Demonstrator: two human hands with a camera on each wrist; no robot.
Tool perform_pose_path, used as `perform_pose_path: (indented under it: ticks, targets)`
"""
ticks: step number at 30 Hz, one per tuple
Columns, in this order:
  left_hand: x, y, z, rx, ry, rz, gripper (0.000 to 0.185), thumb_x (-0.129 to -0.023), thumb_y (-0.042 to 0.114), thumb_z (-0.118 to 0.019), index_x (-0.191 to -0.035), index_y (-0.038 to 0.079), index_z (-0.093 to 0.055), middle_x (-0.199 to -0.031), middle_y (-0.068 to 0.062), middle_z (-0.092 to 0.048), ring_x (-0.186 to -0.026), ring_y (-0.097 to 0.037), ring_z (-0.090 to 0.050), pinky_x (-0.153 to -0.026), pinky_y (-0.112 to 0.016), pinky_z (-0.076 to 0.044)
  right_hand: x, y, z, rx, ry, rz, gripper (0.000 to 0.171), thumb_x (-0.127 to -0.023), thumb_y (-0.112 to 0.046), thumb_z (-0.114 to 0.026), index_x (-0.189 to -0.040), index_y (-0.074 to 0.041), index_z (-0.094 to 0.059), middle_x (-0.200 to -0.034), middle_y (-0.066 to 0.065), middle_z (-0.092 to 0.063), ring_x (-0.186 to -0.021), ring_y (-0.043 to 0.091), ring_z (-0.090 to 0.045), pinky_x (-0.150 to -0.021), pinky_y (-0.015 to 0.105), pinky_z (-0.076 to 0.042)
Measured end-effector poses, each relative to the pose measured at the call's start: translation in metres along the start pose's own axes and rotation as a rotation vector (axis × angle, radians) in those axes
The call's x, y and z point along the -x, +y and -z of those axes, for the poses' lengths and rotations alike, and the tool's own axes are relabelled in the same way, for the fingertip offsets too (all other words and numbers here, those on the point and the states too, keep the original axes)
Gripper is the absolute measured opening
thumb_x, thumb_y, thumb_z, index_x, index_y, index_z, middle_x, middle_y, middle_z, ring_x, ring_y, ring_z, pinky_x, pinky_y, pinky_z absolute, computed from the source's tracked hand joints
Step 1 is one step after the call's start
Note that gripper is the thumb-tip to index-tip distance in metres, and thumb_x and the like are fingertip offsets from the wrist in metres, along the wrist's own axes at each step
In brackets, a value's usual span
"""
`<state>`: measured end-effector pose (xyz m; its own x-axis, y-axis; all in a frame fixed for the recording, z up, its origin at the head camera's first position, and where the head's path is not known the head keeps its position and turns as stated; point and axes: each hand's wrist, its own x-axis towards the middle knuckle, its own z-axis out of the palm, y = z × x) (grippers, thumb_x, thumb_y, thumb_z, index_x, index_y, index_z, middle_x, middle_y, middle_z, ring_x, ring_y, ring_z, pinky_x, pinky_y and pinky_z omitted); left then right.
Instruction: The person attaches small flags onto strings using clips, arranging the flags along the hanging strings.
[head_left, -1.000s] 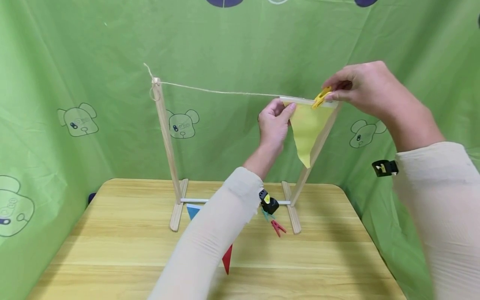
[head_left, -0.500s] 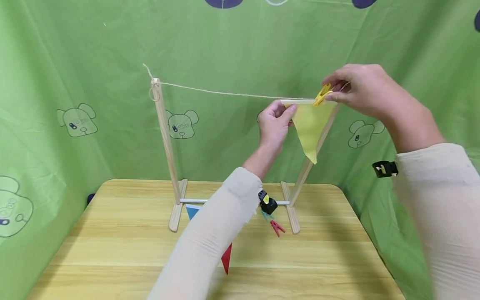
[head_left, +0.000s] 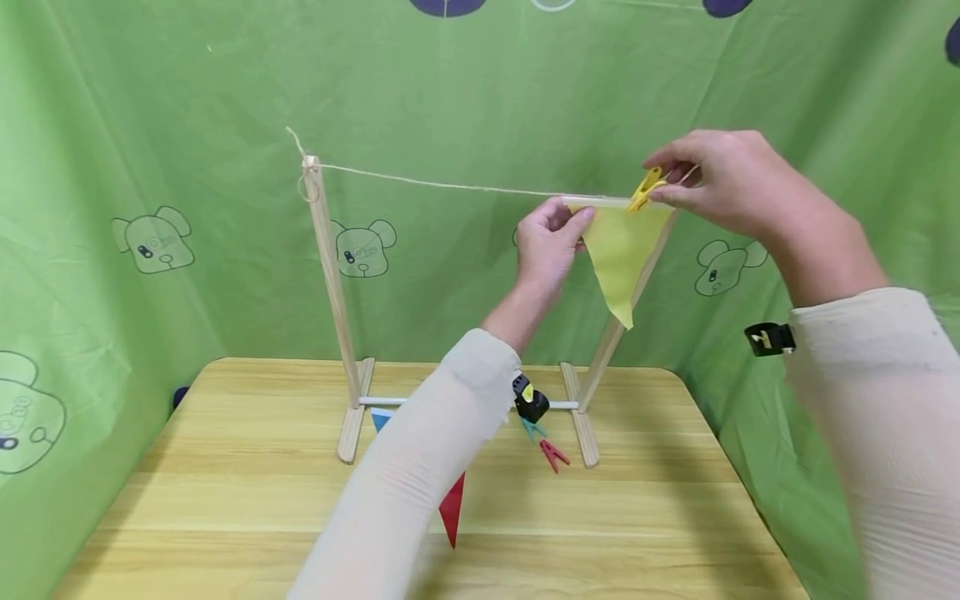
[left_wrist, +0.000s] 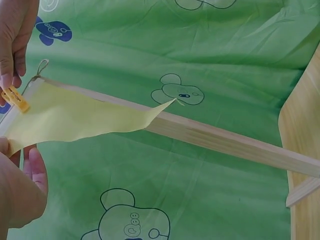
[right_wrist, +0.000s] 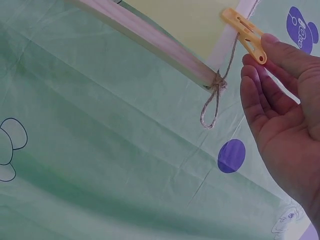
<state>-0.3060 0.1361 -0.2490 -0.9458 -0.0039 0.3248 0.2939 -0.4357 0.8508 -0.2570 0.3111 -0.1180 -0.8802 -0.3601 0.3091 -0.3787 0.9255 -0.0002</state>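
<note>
A yellow triangular flag [head_left: 615,246] hangs from the twine string [head_left: 450,186] stretched between two wooden posts. My left hand [head_left: 581,220] pinches the flag's upper left corner. My right hand [head_left: 662,188] pinches a yellow clothespin [head_left: 646,190] that sits on the flag's white top band near the right post [head_left: 618,329]. In the left wrist view the flag [left_wrist: 75,117] lies along the post [left_wrist: 225,140] with the clothespin [left_wrist: 15,98] at its corner. The right wrist view shows the clothespin [right_wrist: 245,34] at my fingertips [right_wrist: 272,45], beside the string's knot [right_wrist: 216,89].
The left post [head_left: 330,275] stands on the wooden table [head_left: 225,500]. A red clothespin [head_left: 555,455], a teal clothespin [head_left: 533,429], a red flag [head_left: 453,510] and a blue flag [head_left: 382,419] lie on the table near the frame's base. Green cloth walls surround the table.
The flag's lower tip has swung a little to the right and the clothespin sits slightly lower on the band. Both hands keep their hold.
</note>
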Motion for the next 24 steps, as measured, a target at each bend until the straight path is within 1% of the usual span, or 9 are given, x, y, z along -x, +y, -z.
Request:
perform_pose_path:
  ticks: [2,4,6,10,11,13,17,22,24]
  targets:
    - [-0.0010,0.0001,0.0012,-0.019,-0.004,0.011,0.018,-0.093,0.004,-0.074,-0.110,-0.002,-0.072,-0.085,-0.001,-0.067,-0.066,-0.006,-0.059,-0.059,-0.016,-0.053,0.0001,-0.0006,-0.0009,-0.015,-0.009,-0.005,0.044,-0.099,-0.015,-0.071,-0.138,0.002,-0.061,-0.118,0.022,-0.070,-0.105,0.035,-0.068,-0.086,0.036,-0.055]
    - [-0.0018,0.0000,0.0025,-0.028,-0.008,0.016,0.018,-0.093,0.004,-0.074,-0.110,-0.002,-0.072,-0.085,-0.002,-0.068,-0.066,-0.006,-0.058,-0.059,-0.016,-0.053,0.0003,-0.0013,-0.0017,-0.034,-0.017,-0.013,0.045,-0.099,-0.015,-0.070,-0.139,0.003,-0.059,-0.119,0.023,-0.069,-0.106,0.036,-0.067,-0.090,0.048,-0.055]
    - [-0.0023,0.0000,0.0038,-0.036,-0.014,0.019,0.018,-0.094,0.004,-0.074,-0.110,-0.002,-0.072,-0.084,-0.001,-0.067,-0.066,-0.007,-0.058,-0.061,-0.018,-0.053,0.0003,-0.0018,-0.0023,-0.050,-0.023,-0.020,0.046,-0.099,-0.016,-0.070,-0.139,0.004,-0.058,-0.120,0.024,-0.068,-0.107,0.038,-0.067,-0.092,0.054,-0.054]
    - [-0.0016,0.0005,0.0054,-0.044,-0.024,0.025,0.017,-0.094,0.005,-0.074,-0.109,-0.003,-0.072,-0.083,0.000,-0.066,-0.066,-0.007,-0.058,-0.070,-0.030,-0.058,-0.0002,-0.0027,-0.0028,-0.042,-0.023,-0.015,0.045,-0.100,-0.017,-0.070,-0.138,0.004,-0.059,-0.120,0.025,-0.068,-0.107,0.038,-0.066,-0.092,0.055,-0.054]
    - [-0.0013,0.0006,0.0056,-0.046,-0.025,0.026,0.017,-0.094,0.005,-0.074,-0.109,-0.003,-0.072,-0.083,0.000,-0.066,-0.067,-0.007,-0.058,-0.070,-0.030,-0.058,-0.0002,-0.0027,-0.0030,-0.038,-0.024,-0.014,0.045,-0.100,-0.018,-0.070,-0.138,0.004,-0.059,-0.120,0.025,-0.068,-0.107,0.038,-0.066,-0.092,0.055,-0.054]
    - [-0.0008,0.0003,0.0059,-0.044,-0.026,0.029,0.018,-0.094,0.005,-0.074,-0.110,-0.004,-0.071,-0.082,0.001,-0.065,-0.066,-0.007,-0.058,-0.069,-0.028,-0.058,0.0000,-0.0029,-0.0036,-0.036,-0.026,-0.011,0.046,-0.100,-0.017,-0.070,-0.139,0.005,-0.059,-0.121,0.026,-0.068,-0.107,0.039,-0.066,-0.092,0.056,-0.054]
    - [-0.0009,-0.0009,0.0064,-0.046,-0.029,0.030,0.018,-0.094,0.005,-0.074,-0.109,-0.005,-0.070,-0.081,0.001,-0.064,-0.066,-0.007,-0.057,-0.061,-0.017,-0.052,0.0008,-0.0036,-0.0054,-0.035,-0.023,-0.007,0.045,-0.099,-0.015,-0.070,-0.139,0.004,-0.059,-0.123,0.026,-0.067,-0.109,0.039,-0.066,-0.092,0.056,-0.054]
    - [-0.0018,-0.0019,0.0086,-0.056,-0.036,0.028,0.015,-0.094,0.005,-0.074,-0.106,-0.003,-0.071,-0.081,0.001,-0.064,-0.067,-0.007,-0.058,-0.070,-0.029,-0.058,0.0017,-0.0053,-0.0082,-0.029,0.012,0.023,0.042,-0.098,-0.011,-0.070,-0.137,0.004,-0.061,-0.123,0.026,-0.066,-0.109,0.040,-0.065,-0.092,0.056,-0.054]
    - [-0.0019,-0.0022,0.0093,-0.059,-0.039,0.029,0.014,-0.095,0.005,-0.073,-0.106,-0.003,-0.071,-0.081,0.002,-0.064,-0.069,-0.008,-0.058,-0.072,-0.032,-0.057,0.0018,-0.0058,-0.0088,-0.027,0.021,0.032,0.042,-0.098,-0.010,-0.070,-0.137,0.004,-0.061,-0.123,0.027,-0.066,-0.109,0.040,-0.065,-0.092,0.056,-0.055]
